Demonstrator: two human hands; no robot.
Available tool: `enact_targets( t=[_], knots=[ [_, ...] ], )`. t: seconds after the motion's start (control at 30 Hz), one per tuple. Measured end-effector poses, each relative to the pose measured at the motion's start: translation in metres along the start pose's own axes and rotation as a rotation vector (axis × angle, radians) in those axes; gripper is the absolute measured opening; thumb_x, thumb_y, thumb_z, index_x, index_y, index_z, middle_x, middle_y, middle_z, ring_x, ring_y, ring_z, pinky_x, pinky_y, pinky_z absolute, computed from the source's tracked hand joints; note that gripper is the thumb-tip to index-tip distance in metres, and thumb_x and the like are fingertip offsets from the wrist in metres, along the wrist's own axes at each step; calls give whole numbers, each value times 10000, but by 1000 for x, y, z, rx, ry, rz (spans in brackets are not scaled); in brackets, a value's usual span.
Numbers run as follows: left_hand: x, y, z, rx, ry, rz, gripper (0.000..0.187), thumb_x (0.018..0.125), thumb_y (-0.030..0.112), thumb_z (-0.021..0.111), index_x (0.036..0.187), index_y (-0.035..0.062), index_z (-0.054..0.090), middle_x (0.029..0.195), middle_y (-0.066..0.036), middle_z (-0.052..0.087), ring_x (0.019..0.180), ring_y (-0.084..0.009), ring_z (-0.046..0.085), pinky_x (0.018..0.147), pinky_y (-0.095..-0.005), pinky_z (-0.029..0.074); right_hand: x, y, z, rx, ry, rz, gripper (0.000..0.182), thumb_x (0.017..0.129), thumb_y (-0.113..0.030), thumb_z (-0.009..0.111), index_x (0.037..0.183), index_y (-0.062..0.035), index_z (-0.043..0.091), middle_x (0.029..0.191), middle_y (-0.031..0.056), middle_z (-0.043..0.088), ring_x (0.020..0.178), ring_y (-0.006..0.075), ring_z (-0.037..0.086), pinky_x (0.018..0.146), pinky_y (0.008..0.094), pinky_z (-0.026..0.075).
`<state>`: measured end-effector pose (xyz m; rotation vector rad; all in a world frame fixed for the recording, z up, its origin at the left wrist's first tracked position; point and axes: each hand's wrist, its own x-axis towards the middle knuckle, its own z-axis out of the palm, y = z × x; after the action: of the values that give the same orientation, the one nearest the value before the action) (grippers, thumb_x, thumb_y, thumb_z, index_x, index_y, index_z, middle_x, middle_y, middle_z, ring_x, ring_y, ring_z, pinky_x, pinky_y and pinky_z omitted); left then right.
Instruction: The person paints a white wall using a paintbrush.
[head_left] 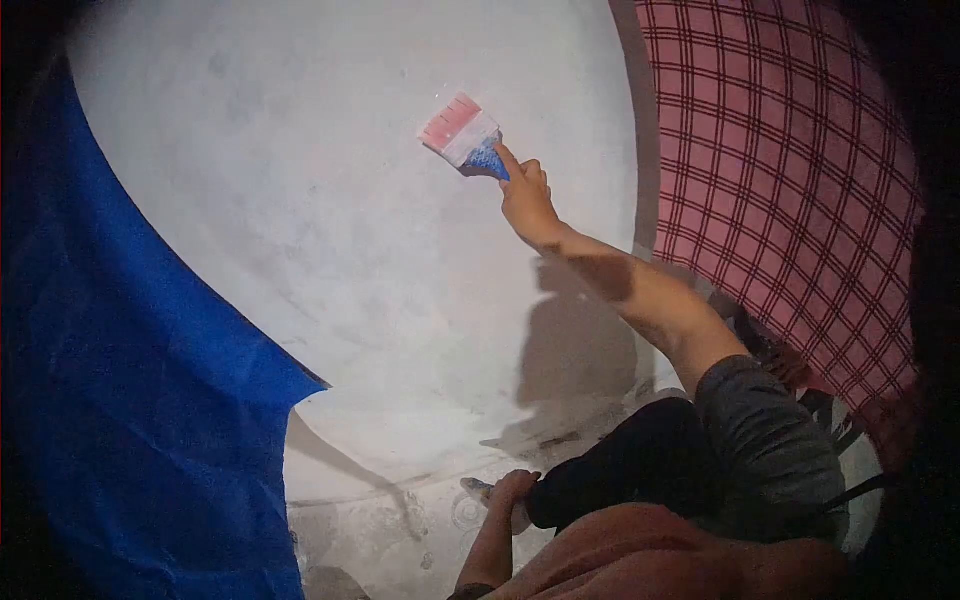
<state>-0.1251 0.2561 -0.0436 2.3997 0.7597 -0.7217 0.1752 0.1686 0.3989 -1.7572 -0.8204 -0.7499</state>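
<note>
A: What is the implement, and where does it lie?

B: A broad, flat paintbrush with pink bristles, a pale band and a white-smeared blue handle [466,137]. It lies before the upper part of a white, grey-mottled wall [330,200], nearer the wall's right edge than its left, its bristles directed to the upper left. Whether the bristle tips touch the wall cannot be told.

A: And the materials on either side?

B: Along the wall's left edge hangs a smooth blue sheet [150,350], lightly creased, with a pointed corner. Beyond the right edge, past a narrow grey strip [643,130], is a pink cloth crossed by dark double lines [770,150], forming a check. At the wall's lower edge lies a grey, stained floor [380,540].

A: Describe the grip.

B: The right hand [530,200] is closed about the blue handle, its fingers curled and the index finger extended along it towards the pale band. The forearm, emerging from a dark grey sleeve [765,430], casts a blunt shadow on the wall.

A: The other hand?

B: The left hand [518,487] is low, beside a black trouser leg [620,465]; its fingers are too indistinct to tell how far they are spread, or whether they hold anything.
</note>
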Motion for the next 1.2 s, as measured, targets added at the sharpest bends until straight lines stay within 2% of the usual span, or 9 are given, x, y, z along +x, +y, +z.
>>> enact_targets(
  t=[0.17,0.27,0.4,0.47,0.53,0.73,0.9,1.17,1.2],
  knots=[
    [53,-45,25,168,44,204,544,938,490,400,1163,63,651,1270,-198,584,1194,-374,540,1014,-485,388,1,-1,7,26,50,24,632,916,-67,547,1477,-237,312,1101,199,471,1019,357,496,918,469,427],
    [6,-5,-4,16,66,-22,544,946,488,388,1152,60,654,1273,-202,580,1194,-378,536,1003,-484,400,-7,1,5,124,-16,1,615,915,-83,558,1471,-194,321,1107,210,475,1038,363,500,938,454,423],
    [24,-30,3,63,88,101,460,943,453,427,1157,106,640,1181,-159,633,1098,-380,591,951,-497,445,-60,25,-7,287,-146,77,576,917,-86,548,1452,-139,342,1196,233,473,1121,373,493,985,425,406],
    [29,-39,6,234,177,162,451,947,449,418,1193,130,620,1196,-147,625,1108,-363,591,944,-500,450,-101,75,-5,277,-22,-267,535,918,-112,542,1422,-86,364,1286,243,463,1181,372,491,1014,408,392],
    [-6,-22,-12,256,155,135,419,952,430,420,1181,148,628,1197,-157,623,1123,-366,583,935,-504,457,-155,99,-38,571,-295,-1,503,917,-131,547,1385,-41,388,1314,231,472,1188,364,506,1021,396,391],
    [6,-75,-18,358,375,33,407,921,364,408,1059,95,679,1104,-160,660,1113,-327,603,988,-524,386,-304,206,-127,-41,-258,225,421,901,-39,507,1315,-3,441,1223,261,543,1158,396,534,993,434,401],
    [0,-113,-32,184,314,-229,422,874,360,423,1092,113,687,1204,-134,642,1110,-330,607,1012,-498,359,-436,272,-207,-127,-304,889,373,980,-298,428,1253,-48,478,1055,263,568,1003,396,576,862,453,446],
    [-2,-110,-34,160,135,-397,419,845,321,453,1112,113,700,1209,-127,649,1123,-317,606,939,-496,416,-548,337,-219,-219,-187,880,358,949,-387,485,1070,-54,533,900,118,560,817,243,543,735,386,460],
    [-4,-105,-35,97,-76,-389,388,853,297,478,1127,129,696,1211,-109,651,1121,-298,608,924,-482,431,-544,341,-208,-192,-175,823,362,945,-398,492,1047,-55,540,881,100,559,794,224,539,719,378,461]
  ],
)
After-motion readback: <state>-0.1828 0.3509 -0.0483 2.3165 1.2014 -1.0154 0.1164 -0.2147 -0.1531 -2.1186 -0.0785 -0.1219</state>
